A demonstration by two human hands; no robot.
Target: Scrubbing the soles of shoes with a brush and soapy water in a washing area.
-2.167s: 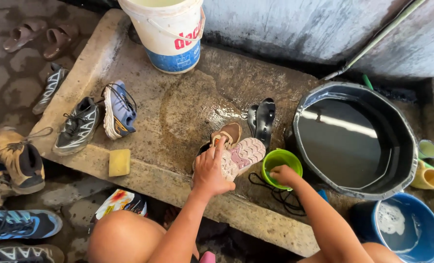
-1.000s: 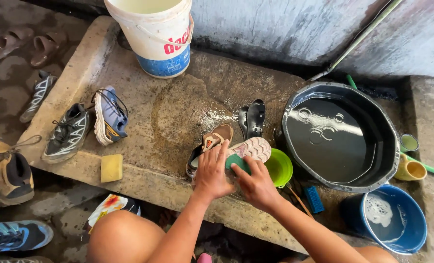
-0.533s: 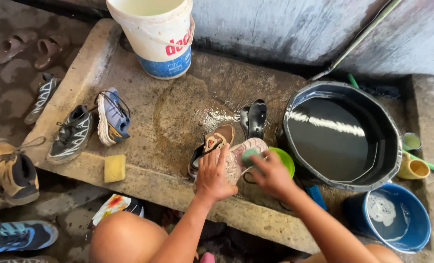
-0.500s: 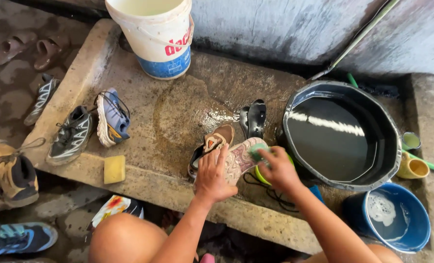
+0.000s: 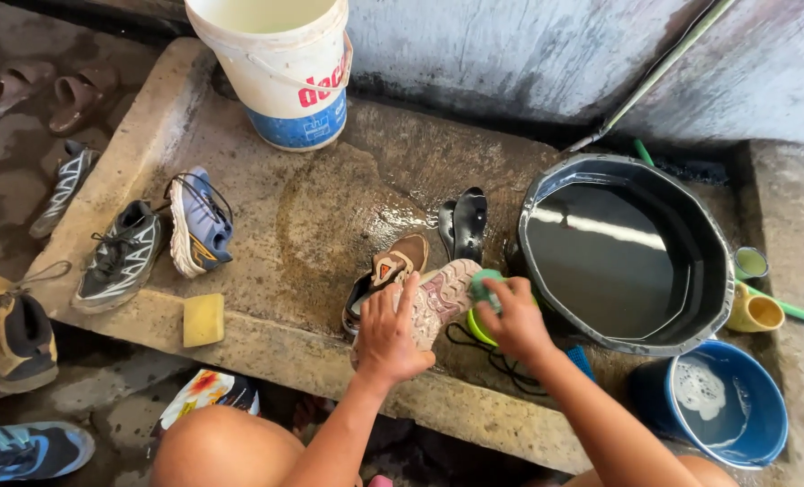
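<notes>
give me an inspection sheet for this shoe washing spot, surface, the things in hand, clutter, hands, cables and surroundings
Surface: concrete slab, wet around the middle.
Things in hand: shoe lying sole up; green scrubber at its toe end.
Clutter: green bowl, brown shoe, black insoles, yellow sponge, two more shoes at the slab's left.
Hands: left hand presses the shoe down; right hand grips the scrubber.
Cables: none; black laces on the slab.
Surroundings: black basin of water, white bucket, blue bucket with suds.

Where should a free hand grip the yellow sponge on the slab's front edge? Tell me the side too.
Pinch the yellow sponge across its two long side faces, coming straight down from above. It lies flat on the concrete slab, a plain block with clear space around it; the nearest shoe sits apart.
</notes>
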